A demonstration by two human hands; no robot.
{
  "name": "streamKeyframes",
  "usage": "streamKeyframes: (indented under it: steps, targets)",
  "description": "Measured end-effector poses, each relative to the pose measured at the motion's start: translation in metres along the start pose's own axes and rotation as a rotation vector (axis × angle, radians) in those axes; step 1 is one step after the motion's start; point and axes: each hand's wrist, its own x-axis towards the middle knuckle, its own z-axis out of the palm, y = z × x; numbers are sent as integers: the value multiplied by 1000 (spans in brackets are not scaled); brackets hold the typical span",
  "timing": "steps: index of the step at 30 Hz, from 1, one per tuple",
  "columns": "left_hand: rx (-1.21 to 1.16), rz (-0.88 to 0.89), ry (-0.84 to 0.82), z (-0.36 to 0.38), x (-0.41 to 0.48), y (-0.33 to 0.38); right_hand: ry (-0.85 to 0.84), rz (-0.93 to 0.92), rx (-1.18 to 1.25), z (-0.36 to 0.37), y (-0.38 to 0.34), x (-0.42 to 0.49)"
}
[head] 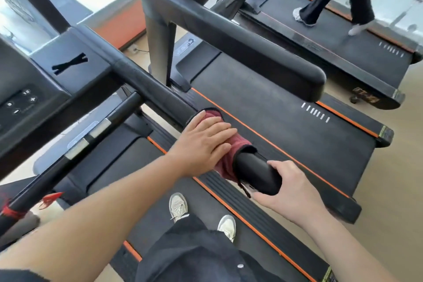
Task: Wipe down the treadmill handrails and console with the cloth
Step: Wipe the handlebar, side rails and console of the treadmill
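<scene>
The maroon cloth (pixel 229 160) is wrapped over the near end of the padded right handrail (pixel 155 89), close to its rounded tip, with a loose edge hanging down on the side nearest the person. The left grip (pixel 203 142) lies flat across the top of it, fingers laid out nearly straight and pressing the cloth onto the rail rather than pinching it. The right grip (pixel 288 185) is wrapped round the bare tip of the same rail, thumb on top and fingers curled underneath, just beside the cloth's lower edge; it seems to be steadying the rail.

So the step in hand looks like the wipe of this right handrail, at its tail end. The console (pixel 34 94), with its touch buttons, sits up and to the left, well apart from the cloth, and looks not yet reached.

Next, the cloth probably has to travel: either off over the tip, which the right grip now covers and would have to release, or back up the rail toward the console. Pressure should stay even so the cloth doesn't slip off the round padding.

Below, the person's pale shoes (pixel 178 207) stand on the treadmill belt (pixel 199 192). A neighbouring treadmill (pixel 286 108) lies alongside, and another person's legs (pixel 320 7) show on a farther one.
</scene>
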Motion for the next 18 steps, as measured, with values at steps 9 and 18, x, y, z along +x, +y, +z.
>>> streamKeyframes:
  steps: [9, 18]
  targets:
    - [-47, -28, 92, 24, 4, 77, 24, 28, 175, -6, 11, -7]
    - [41, -333, 197, 31, 13, 85, -26, 110, 212, -7, 38, -28]
